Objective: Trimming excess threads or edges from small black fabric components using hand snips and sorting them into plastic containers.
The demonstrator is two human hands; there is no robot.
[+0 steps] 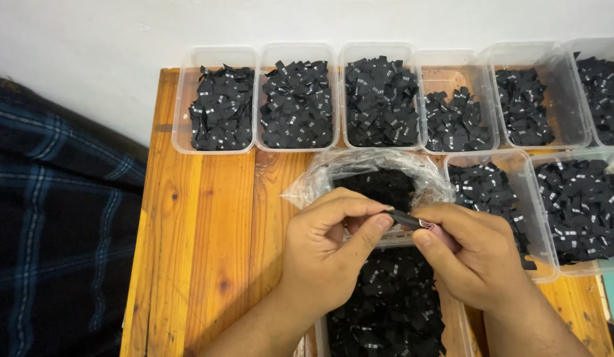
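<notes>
- Over the wooden table (207,218), your left hand (327,248) and right hand (475,254) together pinched 1 small black label (405,219).
- Below it sat a clear tub (452,317) of black labels, plastic bag (379,165) behind.

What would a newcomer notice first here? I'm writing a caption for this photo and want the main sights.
First, the two hands at bottom centre: the left hand and right hand together pinch a small black label. Next, the row of clear plastic tubs along the far edge of the wooden table, each heaped with black labels. Between them sits a crinkled clear plastic bag holding more.
</notes>
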